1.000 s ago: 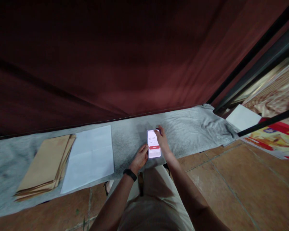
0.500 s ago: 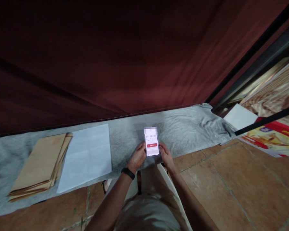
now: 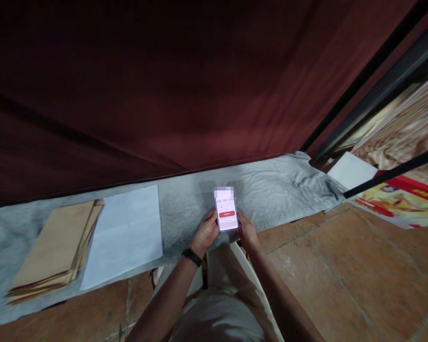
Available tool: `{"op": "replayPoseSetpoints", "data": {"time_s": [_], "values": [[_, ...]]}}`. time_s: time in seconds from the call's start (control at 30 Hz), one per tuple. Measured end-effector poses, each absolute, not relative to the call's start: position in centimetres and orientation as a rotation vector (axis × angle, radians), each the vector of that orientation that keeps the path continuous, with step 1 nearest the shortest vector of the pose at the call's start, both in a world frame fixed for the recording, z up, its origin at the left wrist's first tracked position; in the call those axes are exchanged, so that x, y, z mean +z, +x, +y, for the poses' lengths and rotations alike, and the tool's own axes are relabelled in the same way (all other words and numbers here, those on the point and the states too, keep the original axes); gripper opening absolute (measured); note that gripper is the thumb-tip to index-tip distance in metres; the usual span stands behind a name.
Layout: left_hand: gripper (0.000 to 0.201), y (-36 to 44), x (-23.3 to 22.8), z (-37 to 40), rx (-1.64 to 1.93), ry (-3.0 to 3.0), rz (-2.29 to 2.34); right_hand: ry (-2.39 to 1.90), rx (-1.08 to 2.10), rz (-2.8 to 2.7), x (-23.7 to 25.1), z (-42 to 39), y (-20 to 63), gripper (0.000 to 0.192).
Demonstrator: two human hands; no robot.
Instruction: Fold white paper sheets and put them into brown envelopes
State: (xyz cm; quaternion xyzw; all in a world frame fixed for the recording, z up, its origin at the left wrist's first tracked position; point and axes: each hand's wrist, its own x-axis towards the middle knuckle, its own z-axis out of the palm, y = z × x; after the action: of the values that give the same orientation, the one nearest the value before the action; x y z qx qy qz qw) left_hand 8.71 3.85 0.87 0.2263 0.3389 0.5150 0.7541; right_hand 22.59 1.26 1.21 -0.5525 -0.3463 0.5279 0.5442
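A smartphone [image 3: 227, 211] with a lit screen is held upright between my two hands, above the front edge of a grey cloth [image 3: 181, 204]. Its screen shows a timer and a red button; the top is blurred out. My left hand [image 3: 206, 233] is closed on the phone's left edge, with a black band on that wrist. Closed on the right edge is my right hand [image 3: 247, 230]. To the left on the cloth lie white paper sheets [image 3: 124, 237] and a stack of brown envelopes [image 3: 55, 247] beside them.
Behind the cloth-covered ledge hangs a dark red curtain [image 3: 185, 109]. At the right stand black metal bars [image 3: 395, 183], with a red and yellow printed box [image 3: 406, 202] and a white sheet [image 3: 353, 171] near them. Brown floor tiles [image 3: 317, 266] lie below.
The view has shifted slightly, so the papers and envelopes sit a little further left. Both hands keep their hold on the smartphone.
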Motion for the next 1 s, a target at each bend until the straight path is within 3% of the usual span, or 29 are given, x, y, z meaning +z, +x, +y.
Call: {"op": "replayPoseSetpoints", "data": {"time_s": [0.13,0.4,1.0], "values": [[0.023,9.9,1.4,4.3,1.131,0.506,0.764,-1.228,1.372,-0.651,2.2,1.4,22.8,0.032],[0.031,11.2,1.5,5.3,1.119,0.516,0.769,-1.238,1.288,-0.681,2.2,2.2,23.6,0.033],[0.026,10.6,0.7,3.8,1.099,0.522,0.820,-1.261,1.247,-0.751,2.3,4.8,24.1,0.033]]}}
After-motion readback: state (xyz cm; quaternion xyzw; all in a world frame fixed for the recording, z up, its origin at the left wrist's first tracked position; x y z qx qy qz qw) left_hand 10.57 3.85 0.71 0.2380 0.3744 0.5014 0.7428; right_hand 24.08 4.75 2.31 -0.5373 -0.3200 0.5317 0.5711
